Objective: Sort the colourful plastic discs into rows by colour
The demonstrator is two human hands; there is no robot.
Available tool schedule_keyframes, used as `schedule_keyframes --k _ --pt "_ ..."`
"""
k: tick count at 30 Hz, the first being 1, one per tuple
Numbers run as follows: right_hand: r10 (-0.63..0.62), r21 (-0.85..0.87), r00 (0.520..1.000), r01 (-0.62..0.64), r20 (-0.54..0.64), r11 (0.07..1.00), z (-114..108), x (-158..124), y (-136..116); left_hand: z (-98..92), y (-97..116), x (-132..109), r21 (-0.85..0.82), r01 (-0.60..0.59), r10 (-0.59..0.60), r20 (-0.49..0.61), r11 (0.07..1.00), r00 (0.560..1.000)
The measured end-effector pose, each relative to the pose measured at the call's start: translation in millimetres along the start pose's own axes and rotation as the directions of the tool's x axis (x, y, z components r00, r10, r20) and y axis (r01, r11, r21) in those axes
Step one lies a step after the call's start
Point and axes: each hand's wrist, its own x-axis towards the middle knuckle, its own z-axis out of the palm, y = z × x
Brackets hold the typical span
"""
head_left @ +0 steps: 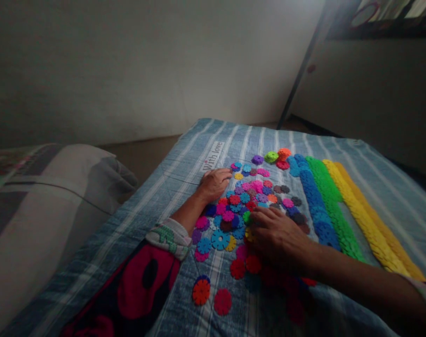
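Observation:
Many toothed plastic discs in mixed colours, like interlocking toy discs [235, 199], lie in a loose heap. My left hand [216, 183] rests at the heap's left edge, its fingers stretched flat towards a few blue and pink discs [236, 166]. Over the heap's right side is my right hand [278, 234], palm down with loosely bent fingers. Its fingertips are beside a green disc [246, 216], and whether they touch it is unclear. A yellow disc [248, 234] shows by the thumb side. What lies beneath this palm is hidden.
To the right run long overlapping rows of blue discs [313, 201], green discs [327, 201] and yellow discs [365, 215]. Small purple [257, 159], lime [271, 157] and orange [284, 152] piles stand at the back. A striped blue cloth [178, 173] lies underneath. Grey fabric [58, 196] is at left.

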Motion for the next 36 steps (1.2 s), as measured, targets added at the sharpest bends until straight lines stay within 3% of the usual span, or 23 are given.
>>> schedule_keyframes --k 7,15,19,25,31,36 --pt "-0.109 0.116 0.983 0.127 -0.151 0.985 -3 -10 14 1.5 -1 0 0.017 -0.008 0.008 -0.006 1.000 1.000" --pt "-0.110 0.207 0.986 0.135 -0.128 0.969 -17 -12 17 2.4 -2 1 0.018 -0.022 0.022 -0.003 1.000 1.000" --pt "-0.019 0.346 0.988 0.072 -0.154 0.935 -19 -12 17 3.2 -3 2 0.015 -0.020 0.020 -0.012 1.000 1.000" --pt "0.221 0.581 0.975 -0.173 -0.012 0.795 -18 -15 24 1.5 -2 1 0.017 -0.015 0.015 -0.010 1.000 1.000" --pt "0.289 0.737 0.957 -0.195 -0.001 0.647 -12 -23 32 1.6 -1 1 0.021 -0.003 0.003 0.004 1.000 1.000" --pt "0.315 0.788 0.949 -0.192 -0.003 0.584 -8 -27 37 2.4 -4 2 0.033 -0.010 0.010 -0.006 0.999 1.000"
